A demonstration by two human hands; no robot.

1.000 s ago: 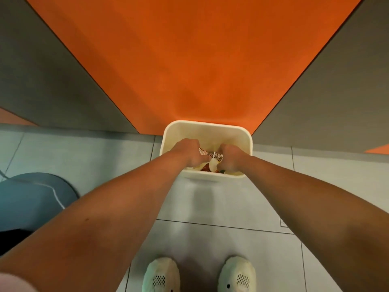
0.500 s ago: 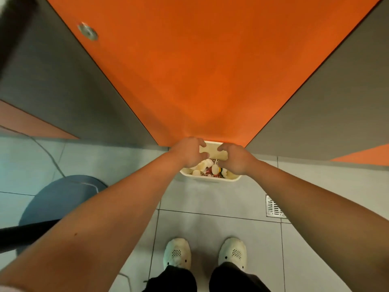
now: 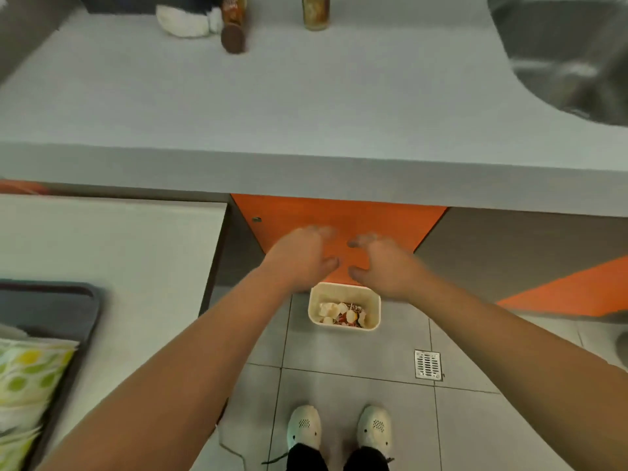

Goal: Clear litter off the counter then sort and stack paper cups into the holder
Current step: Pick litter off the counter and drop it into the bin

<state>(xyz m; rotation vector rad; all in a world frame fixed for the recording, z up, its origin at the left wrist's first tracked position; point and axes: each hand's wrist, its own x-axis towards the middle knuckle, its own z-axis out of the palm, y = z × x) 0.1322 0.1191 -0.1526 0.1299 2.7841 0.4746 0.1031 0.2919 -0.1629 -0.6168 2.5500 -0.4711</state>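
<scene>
A cream bin (image 3: 372,302) stands on the tiled floor against the orange cabinet front, with crumpled litter (image 3: 343,313) lying in it. My left hand (image 3: 300,258) and my right hand (image 3: 382,265) hover side by side above the bin, fingers spread and relaxed, holding nothing. The grey counter (image 3: 272,107) stretches across the upper part of the view. No paper cups or cup holder are in view.
On the counter's far edge stand a brown canister (image 3: 233,32), a jar (image 3: 316,11) and a black and white soft object (image 3: 188,18). A steel sink (image 3: 564,52) is at the right. At the left are a white surface (image 3: 112,266), a dark tray (image 3: 51,300) and a patterned packet (image 3: 23,385). A floor drain (image 3: 428,364) sits near my shoes.
Both hands have let go of the litter in the bin, opened and risen away from it. My view has lifted, so the counter top now shows.
</scene>
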